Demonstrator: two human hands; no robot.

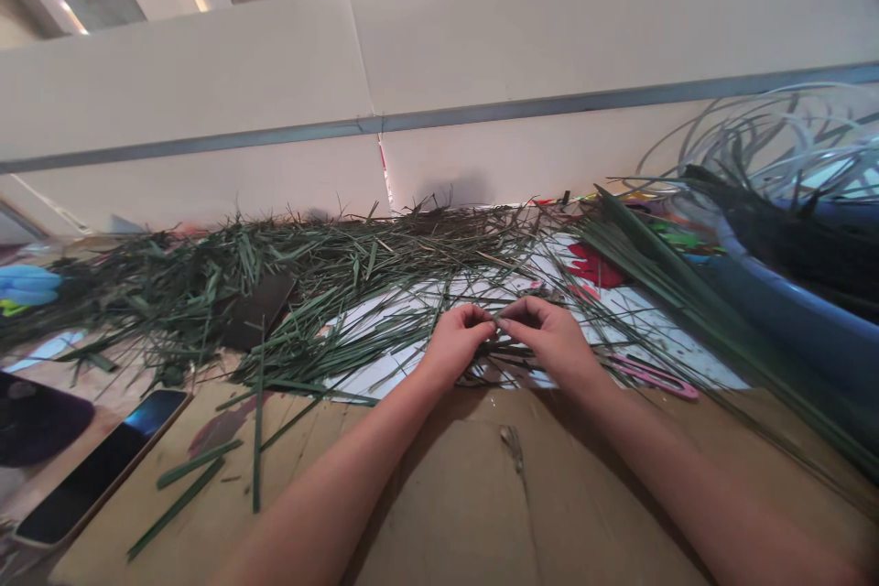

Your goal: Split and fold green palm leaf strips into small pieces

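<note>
While the left hand (461, 341) and the right hand (548, 337) meet mid-scene in the head view, thumb and fingers of each are pinched on a small green strip (499, 320), mostly hidden by the fingertips. It is above the white sheet (693, 350), just beyond the near cardboard (453, 513). Loose leaves (330, 265) lie heaped at the far side and left. A pink looped tool (656, 375) lies just right of the right hand; a phone (103, 467) lies near left, a blue tub (775, 302) stands right.
</note>
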